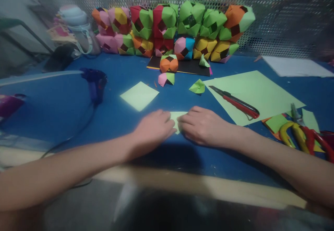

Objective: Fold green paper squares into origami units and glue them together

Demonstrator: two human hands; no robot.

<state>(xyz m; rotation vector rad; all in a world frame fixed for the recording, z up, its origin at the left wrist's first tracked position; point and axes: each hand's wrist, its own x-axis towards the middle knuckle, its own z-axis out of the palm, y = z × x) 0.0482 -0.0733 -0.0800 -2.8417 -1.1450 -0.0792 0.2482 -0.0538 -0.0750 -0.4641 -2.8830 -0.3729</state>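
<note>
A small piece of light green paper [177,115] lies on the blue tabletop, mostly covered by my hands. My left hand [155,126] is closed on its left side, fingers curled over it. From the right, my right hand [202,124] grips the other side with bent fingers. Only a strip between the two hands shows, so any folds are hidden. Beyond my left hand lies a flat light green paper square [140,96]. A small folded green paper piece [198,86] sits beyond my right hand.
Folded paper blocks [167,20] stand stacked along the perforated back panel. At right are a red utility knife [235,102] on a large green sheet [257,92], scissors [297,114] and pliers [309,137]. A blue glue gun [94,83] stands left, its cable trailing forward.
</note>
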